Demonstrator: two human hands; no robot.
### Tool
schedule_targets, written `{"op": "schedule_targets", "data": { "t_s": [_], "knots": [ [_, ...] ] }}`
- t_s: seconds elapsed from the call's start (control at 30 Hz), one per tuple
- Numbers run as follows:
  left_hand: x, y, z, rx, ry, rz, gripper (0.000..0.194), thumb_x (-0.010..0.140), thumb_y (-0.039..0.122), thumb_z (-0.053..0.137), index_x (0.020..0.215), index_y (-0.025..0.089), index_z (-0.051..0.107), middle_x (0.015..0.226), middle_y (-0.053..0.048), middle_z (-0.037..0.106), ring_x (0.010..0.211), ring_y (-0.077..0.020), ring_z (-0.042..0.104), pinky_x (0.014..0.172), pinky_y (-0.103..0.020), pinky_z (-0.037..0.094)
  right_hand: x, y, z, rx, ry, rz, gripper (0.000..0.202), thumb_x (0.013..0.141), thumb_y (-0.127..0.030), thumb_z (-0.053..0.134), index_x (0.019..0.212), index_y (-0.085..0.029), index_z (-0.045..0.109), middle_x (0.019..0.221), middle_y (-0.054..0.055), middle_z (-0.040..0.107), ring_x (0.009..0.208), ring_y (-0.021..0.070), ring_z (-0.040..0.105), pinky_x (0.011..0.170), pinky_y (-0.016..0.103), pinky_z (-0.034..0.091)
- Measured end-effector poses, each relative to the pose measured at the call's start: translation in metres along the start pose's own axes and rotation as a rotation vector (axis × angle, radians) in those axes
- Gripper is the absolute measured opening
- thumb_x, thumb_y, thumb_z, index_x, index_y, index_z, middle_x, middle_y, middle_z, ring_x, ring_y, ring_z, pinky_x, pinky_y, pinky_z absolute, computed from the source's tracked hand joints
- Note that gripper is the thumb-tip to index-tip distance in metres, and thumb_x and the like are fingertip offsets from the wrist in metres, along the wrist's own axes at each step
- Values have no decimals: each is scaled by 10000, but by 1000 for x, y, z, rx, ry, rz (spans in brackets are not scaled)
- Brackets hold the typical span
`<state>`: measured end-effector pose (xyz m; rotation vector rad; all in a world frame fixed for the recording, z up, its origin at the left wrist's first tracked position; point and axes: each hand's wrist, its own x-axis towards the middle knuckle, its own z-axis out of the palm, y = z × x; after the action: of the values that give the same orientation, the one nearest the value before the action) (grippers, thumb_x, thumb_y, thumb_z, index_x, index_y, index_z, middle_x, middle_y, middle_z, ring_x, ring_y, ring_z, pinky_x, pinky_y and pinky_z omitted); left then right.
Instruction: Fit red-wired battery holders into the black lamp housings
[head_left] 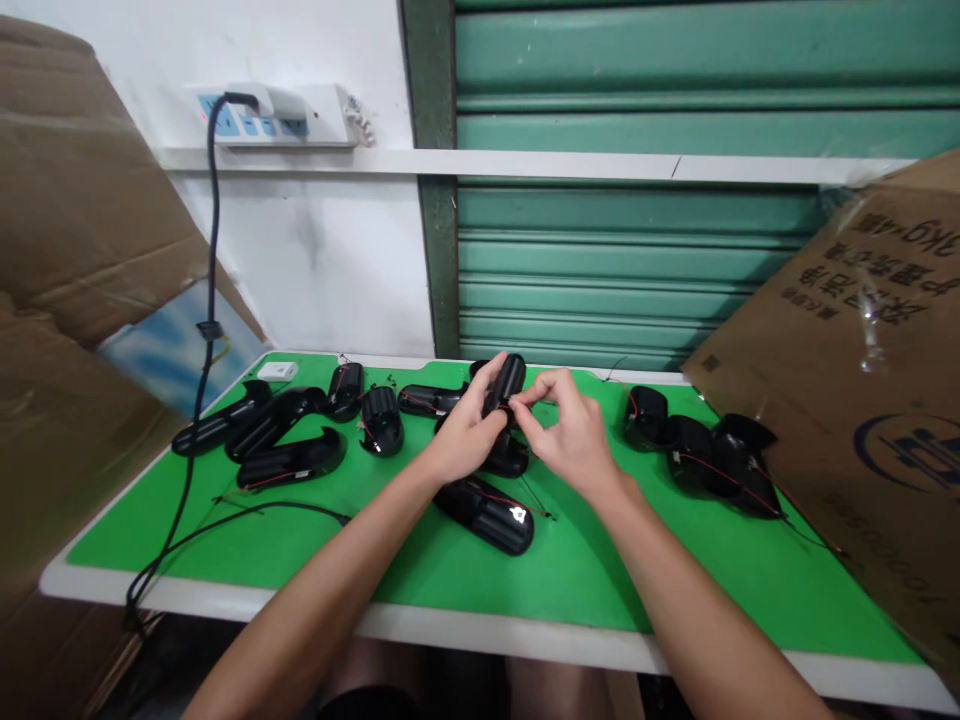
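My left hand [471, 432] is closed around a black ribbed plastic housing [507, 380], holding it tilted above the table. Beside it, my right hand [564, 425] pinches at the housing's edge, where a thin red wire shows; what exactly lies between those fingertips is too small to make out. Just below the hands lies another black housing [484, 515] with a red wire and a shiny light patch at its end. A further black piece [506, 458] sits partly hidden beneath the left hand.
Several black housings [292, 460] with thin wires lie on the green tabletop [360, 560] at left, and more [690, 455] at right. A black cable [212, 250] hangs from the wall power strip [277, 115]. Cardboard boxes [847, 330] flank the table; a green shutter [637, 240] stands behind.
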<state>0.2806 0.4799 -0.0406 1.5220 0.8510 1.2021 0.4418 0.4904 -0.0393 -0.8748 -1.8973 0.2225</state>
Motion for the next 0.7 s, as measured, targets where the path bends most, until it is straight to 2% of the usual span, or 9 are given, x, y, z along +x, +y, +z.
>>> {"op": "schedule_targets", "data": {
  "t_s": [0.1, 0.23, 0.33, 0.43, 0.53, 0.7],
  "knots": [
    [0, 2, -2, 30, -10, -35, 761, 848, 177, 494, 1575, 157, 270, 1624, -120, 375, 1522, -237, 339, 1304, -424, 212, -1, 0, 2, -19, -9, -3, 136, 912, -242, 579, 950, -209, 452, 807, -21, 649, 747, 97, 669, 685, 184, 485],
    [-1, 2, -1, 132, 7, 10, 787, 836, 181, 501, 1581, 131, 253, 1660, -123, 298, 1552, -222, 267, 1321, -392, 134, -1, 1, 5, -11, -17, 2, 132, 912, -240, 575, 946, -206, 452, 801, -17, 646, 740, 102, 668, 679, 192, 491],
    [2, 2, -1, 38, 6, -31, 811, 820, 194, 513, 1578, 114, 237, 1629, -149, 342, 1526, -244, 321, 1306, -420, 195, -1, 2, 6, 38, 1, 34, 160, 911, -258, 590, 946, -212, 440, 818, -13, 662, 773, 110, 688, 714, 205, 523],
    [5, 1, -2, -98, 7, -110, 806, 787, 196, 533, 1552, 150, 285, 1607, -138, 388, 1489, -269, 385, 1267, -451, 287, 0, 1, 6, 77, 24, 63, 196, 901, -272, 614, 940, -216, 430, 810, -17, 657, 755, 107, 683, 738, 214, 543],
    [5, 0, -4, -125, 17, -121, 796, 766, 167, 544, 1531, 164, 327, 1607, -120, 401, 1499, -253, 376, 1279, -425, 263, 0, 1, 6, 57, 4, 58, 201, 898, -269, 611, 942, -217, 422, 793, -21, 645, 726, 107, 667, 723, 217, 539],
    [2, 0, -3, -38, 11, -71, 780, 818, 150, 529, 1563, 174, 301, 1602, -120, 403, 1491, -233, 389, 1290, -413, 237, 0, 3, 3, -35, -77, 6, 150, 909, -237, 565, 964, -215, 427, 802, -6, 641, 739, 120, 672, 669, 206, 502]
  ]
}}
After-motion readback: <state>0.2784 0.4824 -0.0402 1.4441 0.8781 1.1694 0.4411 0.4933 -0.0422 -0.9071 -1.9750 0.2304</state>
